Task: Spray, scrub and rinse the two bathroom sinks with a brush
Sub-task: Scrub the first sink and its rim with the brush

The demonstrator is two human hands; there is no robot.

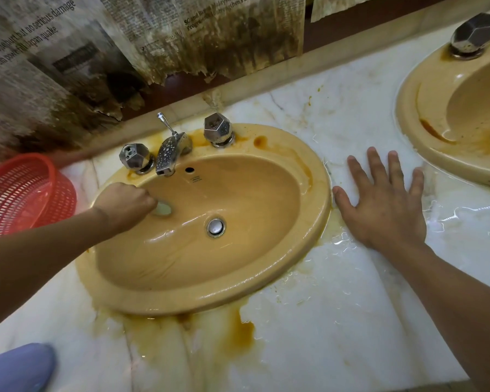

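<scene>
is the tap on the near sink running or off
Off: no stream falls from the faucet spout into the sink; only droplets sit on it.

Your curled left hand (125, 206) hides most of the pale rounded object (163, 208) under its fingers; you cannot tell what it is. Right of your right hand (385, 205), the second yellow ceramic sink (408, 108) is cut off.

Warm dim light, wet glare, fisheye edges
</scene>
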